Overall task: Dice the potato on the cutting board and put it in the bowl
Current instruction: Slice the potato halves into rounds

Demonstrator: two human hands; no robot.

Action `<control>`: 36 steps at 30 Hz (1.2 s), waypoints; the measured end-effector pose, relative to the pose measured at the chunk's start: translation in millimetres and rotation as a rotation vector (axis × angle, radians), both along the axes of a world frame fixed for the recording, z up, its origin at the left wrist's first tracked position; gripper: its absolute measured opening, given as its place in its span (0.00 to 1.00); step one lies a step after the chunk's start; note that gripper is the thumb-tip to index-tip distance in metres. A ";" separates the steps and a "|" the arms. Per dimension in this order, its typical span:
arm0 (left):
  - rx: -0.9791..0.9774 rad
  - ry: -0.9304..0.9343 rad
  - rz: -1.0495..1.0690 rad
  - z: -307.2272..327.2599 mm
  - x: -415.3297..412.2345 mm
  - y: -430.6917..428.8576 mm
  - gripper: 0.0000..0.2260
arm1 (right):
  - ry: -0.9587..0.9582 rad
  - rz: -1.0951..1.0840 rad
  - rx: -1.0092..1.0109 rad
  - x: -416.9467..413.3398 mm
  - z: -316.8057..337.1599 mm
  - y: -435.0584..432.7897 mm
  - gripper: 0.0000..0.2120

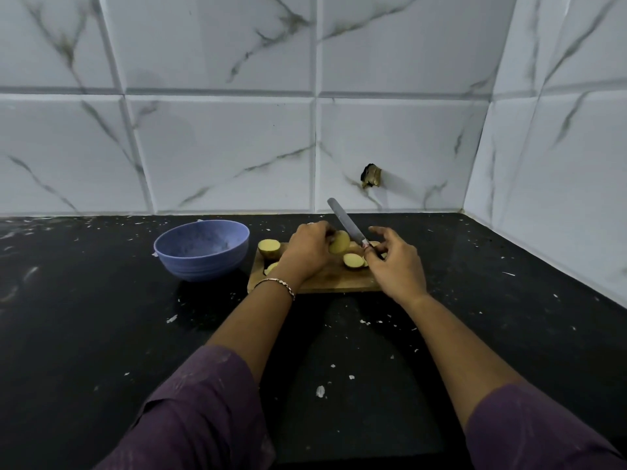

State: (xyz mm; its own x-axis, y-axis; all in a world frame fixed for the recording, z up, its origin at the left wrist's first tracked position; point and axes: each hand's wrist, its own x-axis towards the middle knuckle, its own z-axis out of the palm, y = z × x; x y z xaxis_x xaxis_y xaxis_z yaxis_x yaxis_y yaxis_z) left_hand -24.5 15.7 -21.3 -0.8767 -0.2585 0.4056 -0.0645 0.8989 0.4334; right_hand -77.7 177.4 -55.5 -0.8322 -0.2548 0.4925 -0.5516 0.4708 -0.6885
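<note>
Head view: one person at a dark speckled surface (101,334), both forearms reaching to a wooden cutting board (325,283) set near the tiled wall.
Left hand (307,249): fingers curled round a potato piece (339,243), held over the middle of the board with its pale cut face turned toward the blade.
Right hand (395,262): grips the knife (346,222) at the handle between thumb and lower fingers, forefinger lifted free. The blade is angled up and away toward the wall, just beside the held piece.
Potato on board: a half (269,247) lies cut face up at the far left corner, and a round slice (353,260) lies between the two hands. A further piece (271,267) is partly hidden by the left wrist. More may lie behind the right hand; cannot tell.
Bowl (202,249): blue, on the surface just left of the board; no potato visible inside.
Progress: early to middle — the potato is opened into halves and thick slices, with no dice seen.
Outstanding: cut every piece down to cubes, then transfer the lot to the bowl.
</note>
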 end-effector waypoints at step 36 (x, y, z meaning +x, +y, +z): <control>1.513 0.245 -0.140 -8.2 28.8 -3.1 0.10 | -0.183 0.331 -0.383 20.3 -2.1 -19.7 0.15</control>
